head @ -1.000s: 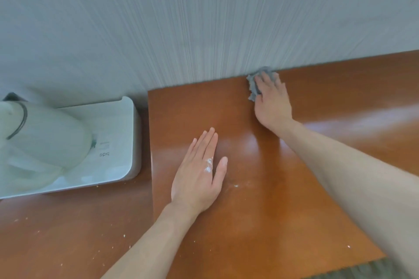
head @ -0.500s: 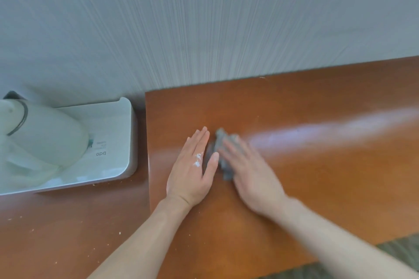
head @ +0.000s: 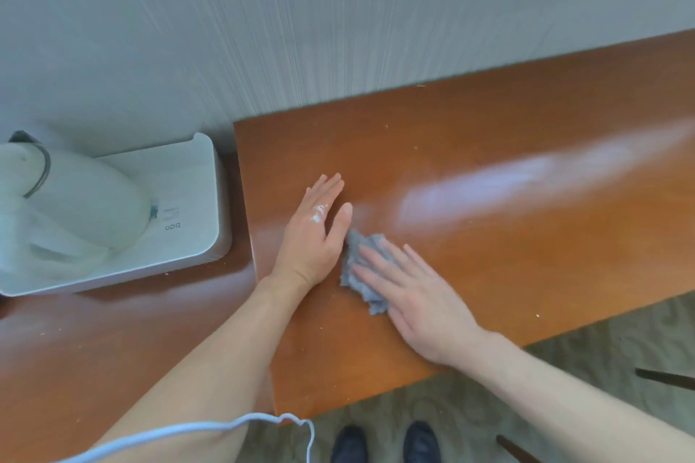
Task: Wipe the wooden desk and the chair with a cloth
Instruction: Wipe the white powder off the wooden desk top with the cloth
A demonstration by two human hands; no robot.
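Head view: your right hand (head: 421,297) lies flat on the grey cloth (head: 361,269), fingers straight and slightly spread, pressing it onto the desk (head: 489,256) near the front left corner. Your left hand (head: 314,237) rests palm down just beside the cloth, fingers straight and together, white flecks on its knuckles. A white tray (head: 195,199) sits left of the desk.

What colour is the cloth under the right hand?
Grey; the cloth shows clearly in the head view.
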